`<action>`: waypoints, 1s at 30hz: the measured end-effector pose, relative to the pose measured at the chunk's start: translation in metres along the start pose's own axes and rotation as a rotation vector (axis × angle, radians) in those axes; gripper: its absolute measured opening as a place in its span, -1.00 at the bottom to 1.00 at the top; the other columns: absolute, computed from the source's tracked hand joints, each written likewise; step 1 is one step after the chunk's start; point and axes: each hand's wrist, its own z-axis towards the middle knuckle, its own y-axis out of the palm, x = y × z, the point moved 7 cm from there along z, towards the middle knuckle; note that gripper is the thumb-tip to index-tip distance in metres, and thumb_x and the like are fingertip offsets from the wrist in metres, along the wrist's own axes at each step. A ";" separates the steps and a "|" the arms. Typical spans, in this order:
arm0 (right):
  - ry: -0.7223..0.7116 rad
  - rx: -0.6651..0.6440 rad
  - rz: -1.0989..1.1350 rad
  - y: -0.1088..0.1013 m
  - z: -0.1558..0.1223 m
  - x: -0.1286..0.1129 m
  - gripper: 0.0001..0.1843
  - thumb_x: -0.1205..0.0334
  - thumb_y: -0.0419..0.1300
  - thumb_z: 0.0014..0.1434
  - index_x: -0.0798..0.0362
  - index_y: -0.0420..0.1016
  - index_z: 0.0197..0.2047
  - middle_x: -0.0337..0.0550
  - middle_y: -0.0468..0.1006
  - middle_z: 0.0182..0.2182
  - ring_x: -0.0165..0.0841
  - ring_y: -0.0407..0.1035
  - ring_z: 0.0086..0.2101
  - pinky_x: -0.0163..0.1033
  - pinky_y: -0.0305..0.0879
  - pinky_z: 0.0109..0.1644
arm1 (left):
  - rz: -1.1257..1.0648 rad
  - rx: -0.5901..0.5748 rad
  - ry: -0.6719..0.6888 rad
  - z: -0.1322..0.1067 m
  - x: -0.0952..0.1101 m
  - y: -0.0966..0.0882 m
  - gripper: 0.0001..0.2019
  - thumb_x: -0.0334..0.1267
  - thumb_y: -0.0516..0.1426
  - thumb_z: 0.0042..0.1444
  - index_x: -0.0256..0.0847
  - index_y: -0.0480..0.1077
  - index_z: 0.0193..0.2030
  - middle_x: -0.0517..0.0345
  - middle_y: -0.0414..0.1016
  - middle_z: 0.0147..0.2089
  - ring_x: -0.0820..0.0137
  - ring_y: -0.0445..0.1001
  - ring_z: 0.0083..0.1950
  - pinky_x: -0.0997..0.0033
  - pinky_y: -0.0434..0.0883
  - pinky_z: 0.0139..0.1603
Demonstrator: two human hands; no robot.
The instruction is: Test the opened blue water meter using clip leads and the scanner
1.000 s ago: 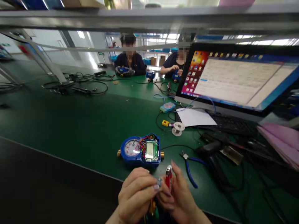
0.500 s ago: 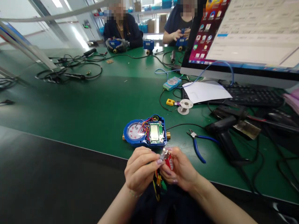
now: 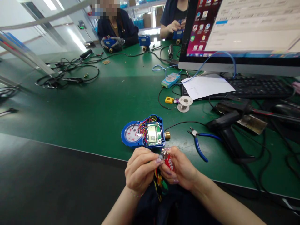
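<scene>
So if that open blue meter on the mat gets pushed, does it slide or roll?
The blue meter would probably slide, not roll: it lies flat. Brass fittings suggest it is heavy. Its loose coloured wires look floppy and could snag.

I'm looking at an electronics assembly workshop: a long green desk [image 3: 93,103] strewn with cables [image 3: 70,70], an opened blue meter [image 3: 142,135] beside pliers [image 3: 199,142], and co-workers [image 3: 117,26] beyond holding similar meters.

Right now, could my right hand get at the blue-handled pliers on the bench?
Probably yes, once freed. The right hand holds a red lighter, so it is occupied. The blue-handled pliers lie in the open on the green bench just to its right, with nothing lying between them.
</scene>
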 end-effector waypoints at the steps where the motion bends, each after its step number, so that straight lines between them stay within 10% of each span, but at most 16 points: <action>1: -0.001 -0.007 0.002 0.000 0.000 -0.001 -0.43 -0.17 -0.13 0.04 0.09 0.20 -0.76 -0.36 0.03 -0.87 -0.59 -0.12 -0.82 -0.43 -0.23 -0.78 | 0.001 -0.004 0.001 0.000 0.000 0.000 -0.84 -0.60 0.23 -0.05 -0.42 0.43 -0.30 0.03 0.50 -0.25 0.39 0.45 -0.25 0.31 0.43 -0.26; 14: 0.036 0.009 -0.010 -0.006 -0.003 0.001 -0.41 -0.17 -0.19 0.09 0.07 0.15 -0.75 -0.38 0.00 -0.87 -0.60 -0.16 -0.82 -0.42 -0.28 -0.77 | 0.102 -0.006 -0.023 0.005 0.003 0.002 -0.85 -0.60 0.24 -0.08 -0.40 0.44 -0.34 0.05 0.47 -0.25 0.39 0.42 -0.23 0.30 0.43 -0.25; 17: -0.003 0.180 -0.108 -0.019 -0.009 -0.004 -0.38 -0.21 -0.21 0.14 0.08 0.16 -0.70 -0.39 0.00 -0.83 -0.59 -0.13 -0.78 -0.41 -0.25 -0.71 | 0.170 -0.034 -0.006 0.007 0.006 -0.002 -0.84 -0.59 0.25 -0.08 -0.38 0.43 -0.33 0.05 0.48 -0.22 0.39 0.43 -0.21 0.28 0.45 -0.22; 25: -0.685 0.996 -1.495 -0.068 -0.065 -0.068 -0.62 0.10 0.00 0.19 0.12 0.29 0.01 0.02 0.41 -0.20 -0.24 0.32 -0.20 -0.13 0.27 -0.14 | 0.304 -0.116 -0.004 0.008 0.002 -0.019 -0.81 -0.54 0.25 -0.04 -0.34 0.46 -0.25 0.05 0.54 -0.20 0.38 0.49 -0.23 0.25 0.45 -0.19; 30: -0.803 0.985 -1.851 -0.072 -0.065 -0.058 -0.61 0.20 0.05 0.17 0.18 0.26 0.05 0.06 0.37 -0.15 -0.26 0.32 -0.20 -0.16 0.32 -0.15 | 0.322 -0.192 -0.051 0.011 -0.008 -0.013 -0.83 -0.58 0.19 0.01 -0.36 0.46 -0.24 0.04 0.53 -0.22 0.39 0.46 -0.23 0.27 0.42 -0.21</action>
